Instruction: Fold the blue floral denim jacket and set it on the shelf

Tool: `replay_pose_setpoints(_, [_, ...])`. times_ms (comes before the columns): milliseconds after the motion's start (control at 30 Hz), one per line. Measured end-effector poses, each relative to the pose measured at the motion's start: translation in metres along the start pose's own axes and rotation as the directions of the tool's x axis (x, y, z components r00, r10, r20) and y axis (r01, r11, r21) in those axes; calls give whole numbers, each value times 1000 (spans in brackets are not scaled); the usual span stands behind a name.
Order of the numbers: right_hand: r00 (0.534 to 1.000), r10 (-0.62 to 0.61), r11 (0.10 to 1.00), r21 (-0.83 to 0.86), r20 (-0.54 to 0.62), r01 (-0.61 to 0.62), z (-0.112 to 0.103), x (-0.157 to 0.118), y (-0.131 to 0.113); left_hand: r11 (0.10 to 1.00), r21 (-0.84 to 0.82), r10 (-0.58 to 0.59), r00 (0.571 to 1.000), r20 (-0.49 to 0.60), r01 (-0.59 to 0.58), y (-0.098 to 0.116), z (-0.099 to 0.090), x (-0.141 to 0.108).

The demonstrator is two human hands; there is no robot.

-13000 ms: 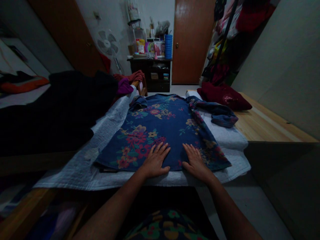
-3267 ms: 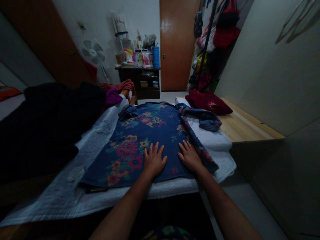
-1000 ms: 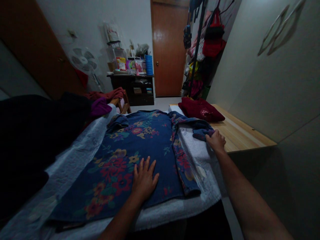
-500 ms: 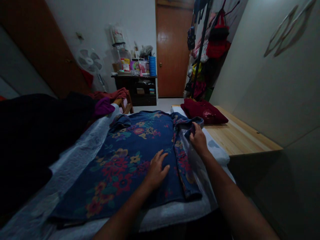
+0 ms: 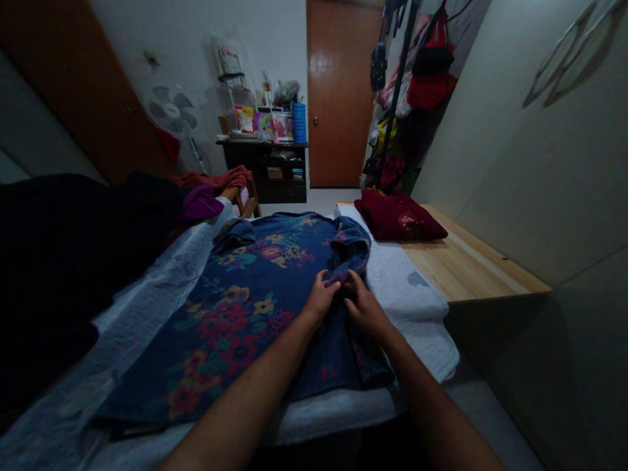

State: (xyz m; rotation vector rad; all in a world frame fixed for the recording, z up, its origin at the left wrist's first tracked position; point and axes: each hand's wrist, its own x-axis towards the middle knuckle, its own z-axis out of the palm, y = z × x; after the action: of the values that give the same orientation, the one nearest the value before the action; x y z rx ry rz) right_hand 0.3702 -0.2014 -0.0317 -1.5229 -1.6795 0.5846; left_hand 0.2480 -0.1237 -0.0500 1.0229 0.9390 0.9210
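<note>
Floral shirt (image 5: pixel 255 307): dark blue with red and yellow flowers, spread flat on a white quilted cloth (image 5: pixel 161 288) covering the worktop; its right sleeve (image 5: pixel 350 252) is drawn inward over the body of the garment. Left hand (image 5: pixel 321 299) and right hand (image 5: pixel 362 306): side by side at the sleeve's end, each grip closed on the sleeve fabric, fingertips pinching it. Surroundings: a dark heap of clothes (image 5: pixel 73 248) lies to the left, just beside the shirt; a folded maroon garment (image 5: pixel 397 221) rests on the bare wooden worktop (image 5: pixel 466 268) to the right, apart from the shirt; a fan (image 5: pixel 169 111), a cluttered dark cabinet (image 5: pixel 265 163), a brown door (image 5: pixel 338 91) and hanging clothes (image 5: pixel 417 78) stand beyond; nothing lies between hands and sleeve. Change: a second ago the sleeve lay stretched out to the right with the right hand on its cuff and the left hand flat on the shirt; now the sleeve is folded in and both hands meet on it.
</note>
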Motion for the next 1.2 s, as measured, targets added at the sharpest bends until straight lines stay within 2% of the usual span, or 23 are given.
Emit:
replay_pose_setpoints(100, [990, 83, 995, -39, -112, -88, 2, -17, -2, 978, 167, 124, 992, 13, -124, -4, 2, 5])
replay_pose_setpoints(167, [978, 136, 979, -131, -161, -157, 3, -28, -7, 947, 255, 193, 981, 30, -195, -4, 2, 8])
replay_pose_setpoints(267, [968, 224, 905, -345, -110, -249, 6, -42, -15, 934, 283, 218, 976, 26, -216, 0, 2, 14])
replay_pose_setpoints(400, [943, 331, 792, -552, 30, -260, 13, -53, -23, 962, 202, 190, 982, 2, -186, 10, 1, 22])
replay_pose_setpoints(533, [930, 367, 714, -647, 21, -267, 18, -53, -30, 984, 48, 176, 984, -40, -174, 23, -7, 24])
replay_pose_setpoints(633, [927, 373, 701, -666, 40, -253, 16, -49, -33, 972, -192, 114, 988, -107, -133, 33, -20, 24])
replay_pose_setpoints(733, [914, 400, 717, -644, 69, -266, 10, -45, -30, 905, -408, 54, 986, -160, -116, 47, -36, 26])
replay_pose_setpoints(933, [913, 399, 831, -452, 81, -324, -5, -30, -28, 795, -597, -8, 981, -192, -110, 89, -66, 31])
replay_pose_setpoints(1067, [933, 355, 914, -234, 61, -333, -6, -20, -41, 741, -656, 34, 984, -174, -142, 120, -84, 32])
replay_pose_setpoints(1200, [940, 333, 943, -34, 78, -331, 14, -15, -54, 717, -665, 119, 977, -177, -208, 141, -112, 31])
